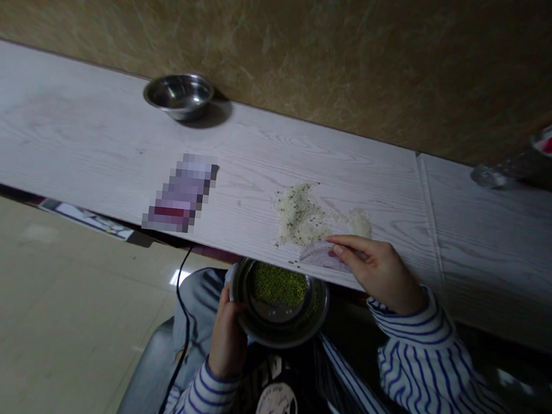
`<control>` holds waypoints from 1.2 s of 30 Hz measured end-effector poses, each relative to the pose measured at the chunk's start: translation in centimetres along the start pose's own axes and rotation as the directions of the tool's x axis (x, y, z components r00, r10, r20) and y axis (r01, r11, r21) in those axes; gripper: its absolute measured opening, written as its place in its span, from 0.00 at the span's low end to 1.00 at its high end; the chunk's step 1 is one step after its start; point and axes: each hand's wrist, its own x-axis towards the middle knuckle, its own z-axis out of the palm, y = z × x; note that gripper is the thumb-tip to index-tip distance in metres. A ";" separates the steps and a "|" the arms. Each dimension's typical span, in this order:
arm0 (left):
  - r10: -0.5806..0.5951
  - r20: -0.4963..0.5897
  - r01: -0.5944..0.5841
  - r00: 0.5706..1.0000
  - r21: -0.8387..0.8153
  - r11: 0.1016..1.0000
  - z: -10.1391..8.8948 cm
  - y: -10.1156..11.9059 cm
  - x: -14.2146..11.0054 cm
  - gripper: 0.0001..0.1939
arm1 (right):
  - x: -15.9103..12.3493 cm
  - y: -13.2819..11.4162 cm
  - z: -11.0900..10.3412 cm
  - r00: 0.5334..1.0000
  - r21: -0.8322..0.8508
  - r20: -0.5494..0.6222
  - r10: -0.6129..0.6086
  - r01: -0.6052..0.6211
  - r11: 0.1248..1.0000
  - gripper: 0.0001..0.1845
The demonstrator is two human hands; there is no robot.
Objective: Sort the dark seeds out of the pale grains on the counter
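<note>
My left hand (229,336) grips the left rim of a metal bowl (314,321), its fingers closed on it. The bowl is held just below the table's front edge, and green mung beans (279,285) lie inside. Over the table, my right hand (381,269) pinches a thin, pale purple, see-through sheet (318,253) with a curved edge. Against that sheet lies a spread heap of white rice grains (299,212) mixed with green beans. A smaller patch of pale rice (360,223) sits just beyond my right fingers.
A second metal bowl (182,97) stands by the wall at the back left. Nearer the front edge lies a flat, blurred-out phone-like object (182,191). At the far right is a clear plastic bottle (519,162) with a red label. A black cable (181,289) hangs from the table (69,122).
</note>
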 end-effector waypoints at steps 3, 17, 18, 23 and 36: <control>0.021 0.028 -0.021 0.999 0.011 1.000 -0.1 0.0 0.0 0.25 | -0.2 -0.1 0.0 1.000 0.035 -0.018 0.007 -0.006 0.999 0.15; -0.016 0.004 0.016 1.000 -0.009 1.000 0.3 0.4 -0.2 0.28 | 0.7 1.9 1.2 0.984 0.060 -0.175 0.042 -0.032 0.998 0.16; -0.012 0.008 0.012 1.000 -0.011 1.000 0.3 0.3 -0.2 0.28 | 0.7 1.9 1.0 0.982 0.070 -0.185 0.043 -0.031 0.997 0.17; 0.000 0.019 0.000 1.000 -0.017 1.000 0.1 0.0 -0.2 0.27 | 0.7 1.5 0.3 0.974 0.083 -0.220 0.058 -0.040 0.996 0.18; -0.021 0.025 0.021 0.999 -0.013 1.000 0.5 0.7 -0.3 0.27 | 0.3 0.7 0.5 0.992 0.044 -0.118 0.043 -0.038 0.998 0.17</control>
